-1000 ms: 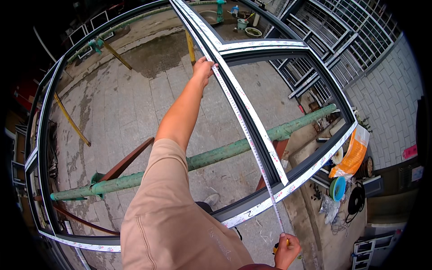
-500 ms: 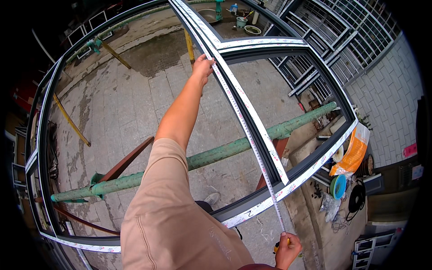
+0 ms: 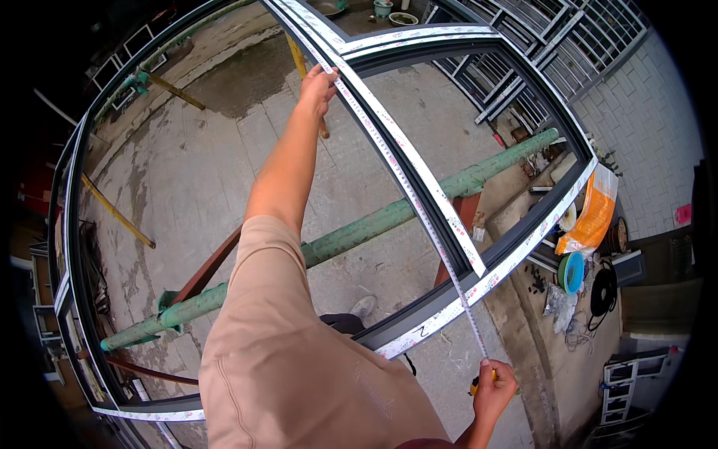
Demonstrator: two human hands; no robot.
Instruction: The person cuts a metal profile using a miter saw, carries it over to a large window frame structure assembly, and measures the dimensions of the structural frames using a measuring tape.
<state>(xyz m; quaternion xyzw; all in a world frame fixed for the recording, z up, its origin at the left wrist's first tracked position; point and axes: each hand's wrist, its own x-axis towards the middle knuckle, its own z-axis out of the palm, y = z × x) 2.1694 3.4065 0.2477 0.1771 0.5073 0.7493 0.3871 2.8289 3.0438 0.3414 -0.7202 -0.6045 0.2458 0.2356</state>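
A large window frame (image 3: 516, 263), dark grey with white printed protective film, spreads in front of me. Along its long middle bar (image 3: 410, 166) lies the thin white blade of a tape measure (image 3: 385, 156). My left hand (image 3: 319, 90), arm stretched far out, has its fingers closed on the blade at the bar's edge. Close to me on the right, my right hand (image 3: 496, 389) grips the tape measure's yellow case, mostly hidden by the fingers. Between that hand and the frame's near edge, the blade spans the gap unsupported.
A green pipe (image 3: 359, 241) crosses beneath the frame, with rusty brown braces (image 3: 212, 266). Yellow legs (image 3: 116, 209) stand farther left. On the right are an orange-and-white sack (image 3: 589, 213), a blue basin (image 3: 572, 273) and a black coil (image 3: 603, 292). Metal grilles (image 3: 557, 45) lean at the far right.
The view has shifted, so the frame's far end sits higher and more to the left. Both hands keep their holds, and the blade still lies along the bar.
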